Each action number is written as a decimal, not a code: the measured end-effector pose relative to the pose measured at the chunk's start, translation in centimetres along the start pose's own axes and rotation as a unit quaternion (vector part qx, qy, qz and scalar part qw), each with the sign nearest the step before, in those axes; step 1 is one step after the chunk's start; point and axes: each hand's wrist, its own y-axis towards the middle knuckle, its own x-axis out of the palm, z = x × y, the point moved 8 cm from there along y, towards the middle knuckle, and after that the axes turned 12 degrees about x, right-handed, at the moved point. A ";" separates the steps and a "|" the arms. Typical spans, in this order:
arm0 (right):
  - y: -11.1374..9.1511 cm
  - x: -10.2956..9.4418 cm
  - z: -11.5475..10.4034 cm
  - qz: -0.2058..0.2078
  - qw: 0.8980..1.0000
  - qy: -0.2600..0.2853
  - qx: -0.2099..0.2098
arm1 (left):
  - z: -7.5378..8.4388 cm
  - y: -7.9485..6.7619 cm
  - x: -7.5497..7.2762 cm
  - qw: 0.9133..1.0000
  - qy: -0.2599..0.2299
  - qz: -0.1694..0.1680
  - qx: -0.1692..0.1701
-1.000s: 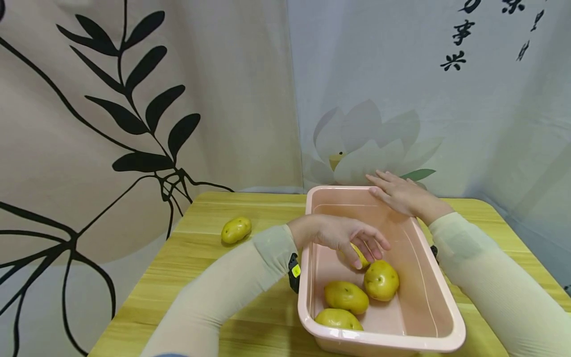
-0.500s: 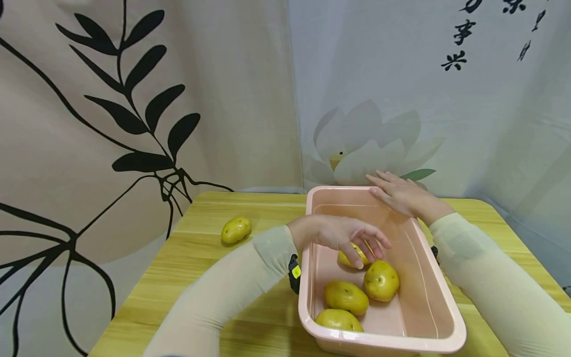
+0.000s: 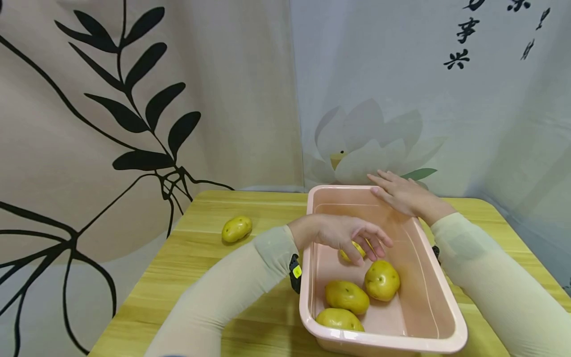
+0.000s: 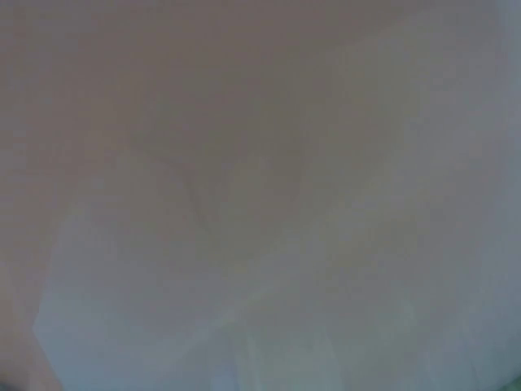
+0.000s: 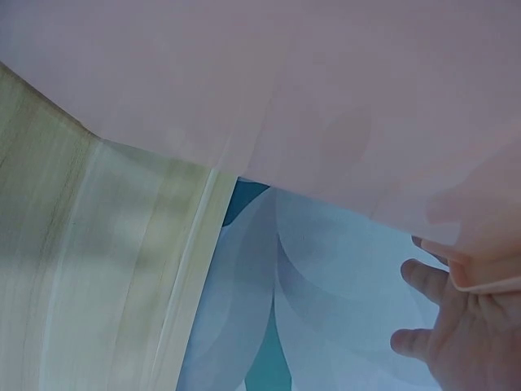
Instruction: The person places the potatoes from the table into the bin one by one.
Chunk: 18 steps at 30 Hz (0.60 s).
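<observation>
A pink plastic tub [image 3: 424, 343] stands on the wooden table, with several yellow potatoes inside it. My left hand [image 3: 345, 235] reaches over the tub's left rim, its fingers loosely bent and holding nothing. Just beneath those fingers lies a potato [image 3: 346, 255], partly hidden by them. A rounder potato [image 3: 381, 280] sits nearer, beside an oval potato [image 3: 347, 296] and another potato [image 3: 340, 319] by the near wall. My right hand [image 3: 406, 195] rests on the far right corner of the rim, fingers extended; the right wrist view shows its spread fingers [image 5: 423, 281] outside the tub wall.
One more potato [image 3: 237, 229] lies on the table [image 3: 263, 208] left of the tub. Behind the table hangs a cloth curtain [image 3: 250, 99] printed with leaves and a flower. The left wrist view is a dim, blurred surface.
My left hand's fingers have lifted very slightly above the potato under them. My right hand, the tub and the potatoes stay in place.
</observation>
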 end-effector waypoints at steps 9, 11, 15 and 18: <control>-0.1 0.0 0.0 -0.004 1.000 0.003 0.000 | 0.2 0.0 0.0 1.000 0.008 0.005 0.004; 0.0 -0.1 0.0 -0.002 1.000 0.002 -0.002 | 0.3 0.1 -0.1 1.000 0.010 0.005 0.008; 0.1 -0.2 0.0 0.000 1.000 0.002 -0.005 | 0.4 0.1 -0.2 1.000 0.012 0.008 0.012; 0.1 -0.2 0.0 -0.002 1.000 0.001 -0.004 | 0.4 0.1 -0.2 1.000 0.011 0.011 0.012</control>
